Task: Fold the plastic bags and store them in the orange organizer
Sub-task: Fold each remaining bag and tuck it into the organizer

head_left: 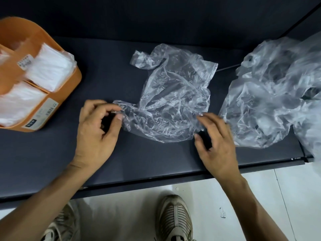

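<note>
A crumpled clear plastic bag (172,94) lies spread on the dark table (139,162), its handles toward the far left. My left hand (97,131) pinches the bag's near-left corner between thumb and fingers. My right hand (215,141) holds the bag's near-right edge with curled fingers. The orange organizer (69,80) stands at the left, its compartments holding folded white bags (48,66).
A heap of loose clear plastic bags (271,94) covers the table's right end. The table's front edge runs just below my wrists; beyond it are a white floor and my shoes. A dark wall rises behind the table.
</note>
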`<act>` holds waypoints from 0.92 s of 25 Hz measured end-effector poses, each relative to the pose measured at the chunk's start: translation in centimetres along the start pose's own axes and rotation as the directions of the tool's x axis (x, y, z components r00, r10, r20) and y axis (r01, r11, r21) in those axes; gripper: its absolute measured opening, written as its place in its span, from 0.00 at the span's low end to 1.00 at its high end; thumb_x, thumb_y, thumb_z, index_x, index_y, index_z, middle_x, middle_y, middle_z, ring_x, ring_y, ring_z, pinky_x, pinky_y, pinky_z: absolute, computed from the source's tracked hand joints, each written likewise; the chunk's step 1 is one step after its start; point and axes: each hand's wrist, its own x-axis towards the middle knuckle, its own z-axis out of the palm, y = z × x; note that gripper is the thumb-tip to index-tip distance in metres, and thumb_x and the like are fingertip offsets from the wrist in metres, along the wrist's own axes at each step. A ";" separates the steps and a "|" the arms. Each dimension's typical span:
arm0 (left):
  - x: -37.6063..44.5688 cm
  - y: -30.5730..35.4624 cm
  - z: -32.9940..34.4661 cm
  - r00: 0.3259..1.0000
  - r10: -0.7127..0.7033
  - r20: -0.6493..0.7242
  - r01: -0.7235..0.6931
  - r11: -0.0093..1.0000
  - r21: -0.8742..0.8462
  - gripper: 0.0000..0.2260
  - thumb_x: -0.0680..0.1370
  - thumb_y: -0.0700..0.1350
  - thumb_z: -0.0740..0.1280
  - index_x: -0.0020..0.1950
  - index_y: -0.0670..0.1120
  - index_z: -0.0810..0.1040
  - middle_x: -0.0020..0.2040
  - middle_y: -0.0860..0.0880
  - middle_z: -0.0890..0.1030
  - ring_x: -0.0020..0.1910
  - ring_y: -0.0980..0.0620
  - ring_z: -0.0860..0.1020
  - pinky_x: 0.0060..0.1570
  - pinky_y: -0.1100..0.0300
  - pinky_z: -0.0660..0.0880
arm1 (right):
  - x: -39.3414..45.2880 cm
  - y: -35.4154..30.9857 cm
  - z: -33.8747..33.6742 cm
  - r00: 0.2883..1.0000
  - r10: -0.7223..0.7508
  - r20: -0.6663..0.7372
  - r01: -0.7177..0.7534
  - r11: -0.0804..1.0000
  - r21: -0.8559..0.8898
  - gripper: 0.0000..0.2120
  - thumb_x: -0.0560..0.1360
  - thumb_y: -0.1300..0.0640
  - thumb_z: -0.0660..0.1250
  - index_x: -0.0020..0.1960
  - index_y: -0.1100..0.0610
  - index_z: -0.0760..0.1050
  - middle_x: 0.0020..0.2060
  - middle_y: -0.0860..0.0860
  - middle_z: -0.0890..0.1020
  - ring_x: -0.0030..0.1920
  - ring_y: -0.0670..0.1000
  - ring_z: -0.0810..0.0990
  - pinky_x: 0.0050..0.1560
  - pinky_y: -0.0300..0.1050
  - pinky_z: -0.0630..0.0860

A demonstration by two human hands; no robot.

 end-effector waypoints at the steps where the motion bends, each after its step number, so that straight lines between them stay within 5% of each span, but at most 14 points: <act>1: 0.0 -0.1 -0.3 0.999 -0.005 0.033 0.005 1.000 -0.002 0.14 0.77 0.37 0.65 0.62 0.46 0.80 0.59 0.59 0.71 0.57 0.45 0.76 0.54 0.51 0.75 | 0.3 0.3 0.2 1.000 -0.005 -0.009 0.005 1.000 0.012 0.15 0.77 0.61 0.70 0.63 0.57 0.79 0.63 0.54 0.79 0.58 0.58 0.79 0.62 0.50 0.73; 3: -0.1 -0.3 -0.7 0.994 -0.008 0.113 0.001 0.998 0.064 0.22 0.76 0.31 0.65 0.67 0.46 0.78 0.63 0.56 0.72 0.62 0.47 0.74 0.58 0.51 0.74 | 0.9 0.8 0.0 0.999 -0.018 -0.030 0.019 0.999 0.042 0.09 0.77 0.61 0.71 0.57 0.58 0.83 0.59 0.53 0.82 0.53 0.57 0.81 0.60 0.42 0.71; 6: 0.0 -0.2 -0.9 0.995 0.001 0.101 -0.017 0.988 0.155 0.14 0.77 0.35 0.71 0.60 0.47 0.82 0.55 0.54 0.80 0.53 0.51 0.77 0.54 0.54 0.76 | 1.5 1.0 -1.0 0.999 0.034 -0.010 -0.032 0.988 0.150 0.05 0.76 0.59 0.74 0.53 0.54 0.84 0.55 0.48 0.83 0.54 0.54 0.80 0.60 0.44 0.73; 8: 0.5 0.0 -1.8 0.993 0.008 0.114 -0.015 0.998 0.061 0.08 0.76 0.37 0.74 0.51 0.48 0.84 0.49 0.53 0.82 0.47 0.54 0.79 0.50 0.59 0.76 | 1.9 0.3 -2.2 0.988 0.152 0.039 -0.156 0.936 0.315 0.04 0.74 0.55 0.75 0.49 0.49 0.84 0.48 0.42 0.85 0.52 0.50 0.82 0.57 0.46 0.77; 11: 1.4 0.2 -3.9 0.967 -0.012 0.254 0.078 0.966 -0.247 0.05 0.72 0.43 0.75 0.42 0.53 0.84 0.48 0.53 0.84 0.48 0.58 0.82 0.51 0.65 0.77 | 3.1 -1.1 -4.5 0.945 0.282 0.164 -0.325 0.771 0.548 0.04 0.69 0.53 0.75 0.42 0.44 0.83 0.37 0.43 0.85 0.38 0.42 0.83 0.45 0.35 0.78; 13: 1.7 -1.3 -5.5 0.914 -0.146 0.379 0.304 0.865 -0.400 0.06 0.72 0.40 0.74 0.38 0.51 0.84 0.44 0.54 0.85 0.45 0.58 0.83 0.49 0.67 0.78 | 4.1 -1.9 -6.3 0.911 0.293 0.288 -0.405 0.514 0.756 0.03 0.66 0.50 0.78 0.39 0.46 0.84 0.34 0.43 0.85 0.34 0.40 0.81 0.40 0.32 0.77; 15: 2.1 -4.3 -7.3 0.813 -0.310 0.494 0.543 0.710 -0.449 0.08 0.74 0.43 0.68 0.48 0.42 0.85 0.39 0.55 0.85 0.40 0.59 0.83 0.44 0.67 0.80 | 5.3 -2.1 -7.5 0.867 0.230 0.441 -0.484 0.179 0.857 0.07 0.62 0.48 0.79 0.37 0.49 0.85 0.34 0.44 0.85 0.35 0.42 0.82 0.40 0.35 0.80; 17: 2.6 -5.1 -8.7 0.737 -0.264 0.623 0.673 0.383 -0.633 0.23 0.78 0.44 0.67 0.63 0.26 0.73 0.49 0.42 0.85 0.46 0.46 0.84 0.48 0.55 0.82 | 6.3 -1.5 -7.2 0.783 0.240 0.574 -0.602 0.060 0.797 0.04 0.65 0.51 0.74 0.35 0.51 0.85 0.35 0.46 0.85 0.36 0.44 0.84 0.39 0.39 0.82; 18: 2.6 -4.9 -9.1 0.744 -0.221 0.630 0.666 0.323 -0.673 0.22 0.79 0.44 0.69 0.62 0.27 0.74 0.50 0.37 0.84 0.47 0.41 0.83 0.49 0.52 0.81 | 6.7 -0.8 -6.6 0.715 0.298 0.632 -0.679 0.081 0.730 0.05 0.67 0.53 0.72 0.36 0.52 0.85 0.36 0.48 0.86 0.37 0.47 0.84 0.41 0.41 0.83; 19: 2.9 -4.7 -9.2 0.759 -0.206 0.617 0.645 0.363 -0.673 0.20 0.74 0.47 0.74 0.57 0.33 0.81 0.46 0.38 0.84 0.43 0.43 0.83 0.46 0.55 0.81 | 7.0 -0.2 -5.8 0.644 0.372 0.668 -0.745 0.110 0.657 0.05 0.67 0.53 0.73 0.38 0.53 0.86 0.39 0.50 0.86 0.40 0.50 0.84 0.45 0.43 0.83; 21: 3.6 -3.5 -8.9 0.796 -0.279 0.537 0.577 0.614 -0.538 0.24 0.60 0.57 0.82 0.47 0.42 0.87 0.38 0.46 0.84 0.35 0.53 0.82 0.37 0.64 0.78 | 7.5 0.8 -4.4 0.548 0.525 0.651 -0.820 0.188 0.540 0.07 0.66 0.53 0.77 0.41 0.55 0.87 0.41 0.55 0.85 0.45 0.55 0.80 0.49 0.47 0.81; 23: 3.7 -2.7 -8.5 0.806 -0.351 0.477 0.575 0.657 -0.487 0.22 0.56 0.59 0.82 0.42 0.47 0.87 0.38 0.47 0.85 0.34 0.55 0.82 0.34 0.66 0.77 | 7.7 1.2 -3.4 0.555 0.605 0.571 -0.824 0.303 0.479 0.06 0.72 0.56 0.75 0.45 0.58 0.86 0.36 0.53 0.84 0.38 0.53 0.79 0.41 0.42 0.79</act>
